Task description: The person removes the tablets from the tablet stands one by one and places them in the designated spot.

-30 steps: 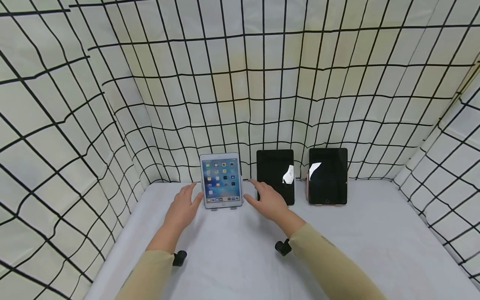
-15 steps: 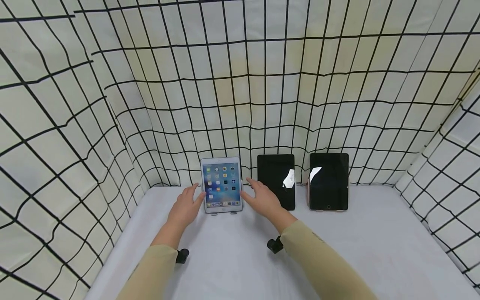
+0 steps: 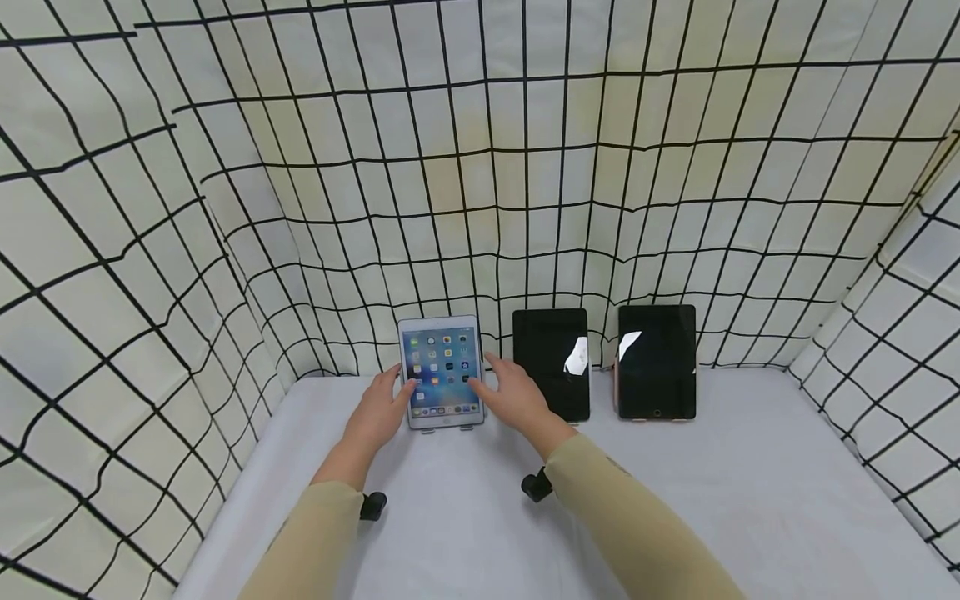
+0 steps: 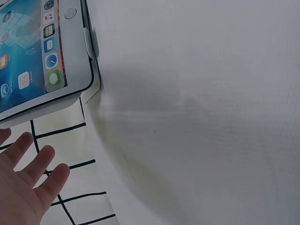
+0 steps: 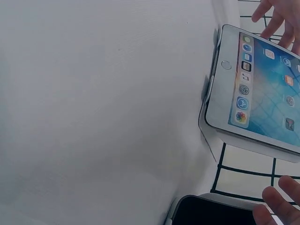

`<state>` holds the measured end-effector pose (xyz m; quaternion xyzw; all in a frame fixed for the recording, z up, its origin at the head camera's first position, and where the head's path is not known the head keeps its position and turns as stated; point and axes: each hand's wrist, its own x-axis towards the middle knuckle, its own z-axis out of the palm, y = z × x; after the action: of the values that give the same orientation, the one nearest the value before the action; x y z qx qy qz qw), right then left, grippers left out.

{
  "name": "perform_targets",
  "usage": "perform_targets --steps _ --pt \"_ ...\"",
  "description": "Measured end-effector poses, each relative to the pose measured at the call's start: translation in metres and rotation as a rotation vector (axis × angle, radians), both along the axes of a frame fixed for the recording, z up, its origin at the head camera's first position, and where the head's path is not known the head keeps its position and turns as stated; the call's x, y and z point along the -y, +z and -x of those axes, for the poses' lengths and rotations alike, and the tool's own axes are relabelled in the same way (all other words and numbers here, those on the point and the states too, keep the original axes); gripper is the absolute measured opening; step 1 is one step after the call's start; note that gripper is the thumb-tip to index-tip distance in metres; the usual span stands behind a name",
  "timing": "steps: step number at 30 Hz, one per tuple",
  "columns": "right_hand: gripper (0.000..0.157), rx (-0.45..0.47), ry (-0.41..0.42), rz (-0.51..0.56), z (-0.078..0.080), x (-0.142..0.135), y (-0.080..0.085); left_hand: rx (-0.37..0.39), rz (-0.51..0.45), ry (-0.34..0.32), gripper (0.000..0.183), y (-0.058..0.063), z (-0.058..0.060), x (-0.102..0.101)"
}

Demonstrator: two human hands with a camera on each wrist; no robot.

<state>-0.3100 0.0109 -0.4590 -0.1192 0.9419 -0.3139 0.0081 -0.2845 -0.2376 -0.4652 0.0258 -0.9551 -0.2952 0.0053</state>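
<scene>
A white tablet (image 3: 442,350) leans upright on a stand at the back of the table, its screen lit with app icons. Small stand lips (image 3: 467,427) hook its bottom edge. My left hand (image 3: 375,411) is at the tablet's left edge, thumb overlapping the screen's side in the head view. On the other side, my right hand (image 3: 517,396) mirrors it, with its thumb over the right border. Spread fingers (image 4: 35,166) show beside and behind the tablet's edge in the left wrist view. The right fingers (image 5: 277,205) are likewise spread, apart from the tablet in the right wrist view.
Two dark-screened tablets stand to the right: a black one (image 3: 547,350) just behind my right hand, and another (image 3: 657,358) farther right. White walls with a black grid (image 3: 540,179) enclose the white-covered table (image 3: 480,517) at the back and sides.
Both hands have moved inward toward the white tablet, and their thumbs now overlap its front. The tablet stays in place on its stand; the head view has shifted slightly.
</scene>
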Motion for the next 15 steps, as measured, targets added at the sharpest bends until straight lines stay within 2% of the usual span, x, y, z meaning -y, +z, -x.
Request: perform_targets --steps 10,15 --pt "0.073 0.017 0.003 0.005 0.0042 0.0085 -0.0018 -0.026 -0.030 -0.015 0.072 0.0015 -0.0020 -0.0010" --pt "0.072 0.038 -0.006 0.047 0.0023 0.0089 -0.0021 -0.038 -0.021 -0.023 0.073 0.0017 -0.0020 -0.0026"
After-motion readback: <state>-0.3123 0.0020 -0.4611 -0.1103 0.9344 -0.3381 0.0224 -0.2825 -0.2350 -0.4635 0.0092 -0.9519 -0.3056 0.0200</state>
